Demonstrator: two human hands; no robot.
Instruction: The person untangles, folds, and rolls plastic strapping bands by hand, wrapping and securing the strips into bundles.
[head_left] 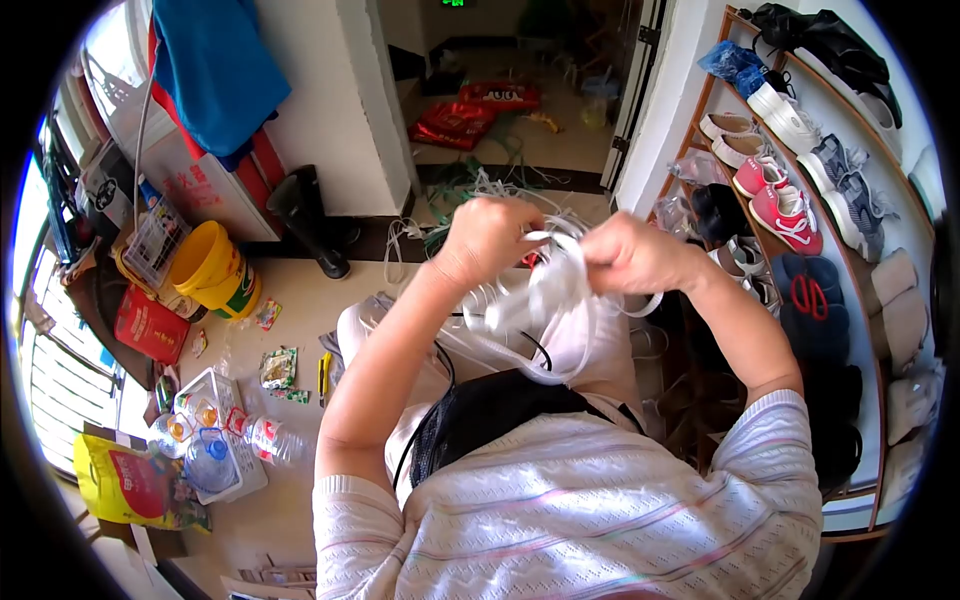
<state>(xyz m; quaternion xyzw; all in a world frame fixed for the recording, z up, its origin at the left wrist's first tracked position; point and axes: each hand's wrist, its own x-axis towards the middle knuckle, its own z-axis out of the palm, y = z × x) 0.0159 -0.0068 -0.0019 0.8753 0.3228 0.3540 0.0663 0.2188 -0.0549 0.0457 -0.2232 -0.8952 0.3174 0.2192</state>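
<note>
Both of my hands are raised in front of my lap, gripping white plastic strapping [560,290]. My left hand [492,238] is closed on one part of it, the fingers bent inward. Level with it, my right hand [640,254] pinches another part of the strap, and a short length runs between the two. Loops of strap hang below the hands over my legs, partly blurred. Beyond my hands, more white and green strips [480,195] lie tangled on the floor by the doorway.
At right stands a shoe rack [735,80] full of shoes. On the left floor are a yellow bucket [205,262], a white basket [240,470] with plastic bottles, a yellow utility knife [323,378] and black boots [300,215]. Red bags [455,125] lie past the doorway.
</note>
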